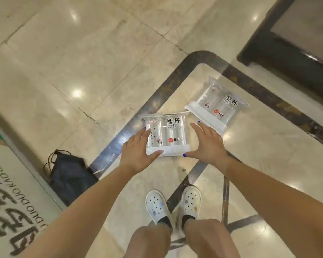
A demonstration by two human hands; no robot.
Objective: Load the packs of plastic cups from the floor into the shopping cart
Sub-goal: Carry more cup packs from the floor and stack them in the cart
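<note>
View from the head camera, looking down past a pair of white perforated clogs standing on the glossy beige marble floor. Both arms are reaching forward and down. The left hand and the right hand are spreading open, palms turned inward, one at each side of the nearer clear plastic pack of stacked cups. This nearer pack is lying flat on the floor, directly ahead of the feet and between the two hands. The left thumb is lying over the pack's near left corner. The right fingers are resting along its right edge. Neither hand is closing on it yet, so the grasp appears to be just forming. The pack's longer side is running left to right, which suits a two-handed squeeze from the sides. The two hands are about equally near.

Beyond the right hand, a second clear pack of cups is lying tilted, its near corner touching or overlapping the first pack. The right hand is the nearer one to it. The shopping cart is not in view.
</note>
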